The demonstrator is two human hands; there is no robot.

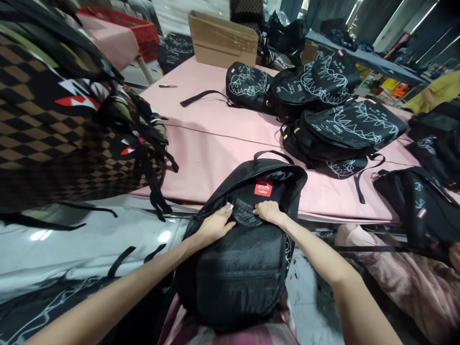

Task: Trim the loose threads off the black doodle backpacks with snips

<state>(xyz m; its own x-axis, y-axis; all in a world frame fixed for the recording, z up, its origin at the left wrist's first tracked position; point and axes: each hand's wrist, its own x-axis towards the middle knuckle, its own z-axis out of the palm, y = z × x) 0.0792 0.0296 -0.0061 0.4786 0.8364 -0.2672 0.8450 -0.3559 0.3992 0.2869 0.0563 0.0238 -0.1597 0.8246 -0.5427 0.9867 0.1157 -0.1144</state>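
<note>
A black backpack (237, 254) rests on my lap with its main compartment unzipped and its top leaning against the table edge. Inside, a red label (263, 188) sits on the lining above an inner pocket (245, 213). My left hand (216, 225) is closed on the pocket's left edge; a small white piece (230, 206) shows at its fingertips, and I cannot tell if it is a tag or tape. On the other side of the pocket, my right hand (269, 212) has its fingers curled over the lining, gripping the edge. Its fingertips are partly hidden.
Black backpacks with white scribble prints (359, 124) lie on the pink table (212, 143). Checkered brown backpacks (72, 139) are piled at left. A cardboard box (223, 40) and a small metal tool (168, 86) are farther back. Another person's hand (454, 256) shows at far right.
</note>
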